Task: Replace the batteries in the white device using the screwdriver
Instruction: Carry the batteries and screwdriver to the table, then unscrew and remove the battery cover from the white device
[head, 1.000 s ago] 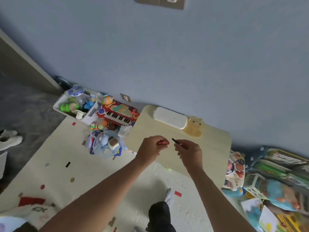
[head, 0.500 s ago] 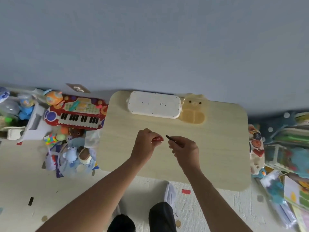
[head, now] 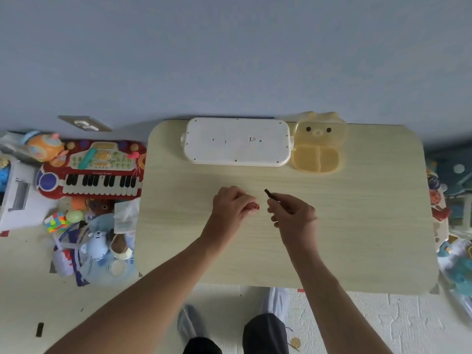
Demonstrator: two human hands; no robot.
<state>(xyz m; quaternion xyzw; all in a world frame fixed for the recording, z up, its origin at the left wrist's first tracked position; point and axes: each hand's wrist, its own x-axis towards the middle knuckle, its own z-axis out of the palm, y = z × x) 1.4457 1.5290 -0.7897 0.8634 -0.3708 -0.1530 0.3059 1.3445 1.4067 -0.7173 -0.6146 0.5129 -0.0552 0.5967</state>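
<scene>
Now the view has swung down and squared up on the low wooden table (head: 357,238), while both hands stay where they were a second ago, close together above its middle. The left hand (head: 231,208) keeps its fingers curled round a small red piece (head: 252,207), probably the screwdriver's handle; the right hand (head: 291,213) still pinches a thin dark shaft (head: 268,194), likely the bit, its tip pointing away from the person. The two parts sit just apart, not yet joined. Well beyond both hands, at the far edge, the white device (head: 237,141) lies back-up, screws visible, its cover seemingly still in place. Just right of it sits a yellow bear-shaped box (head: 319,146). Off past the left hand, a toy piano (head: 97,172) lies on the floor. The tool seems still in assembly, so no screw has been touched.
</scene>
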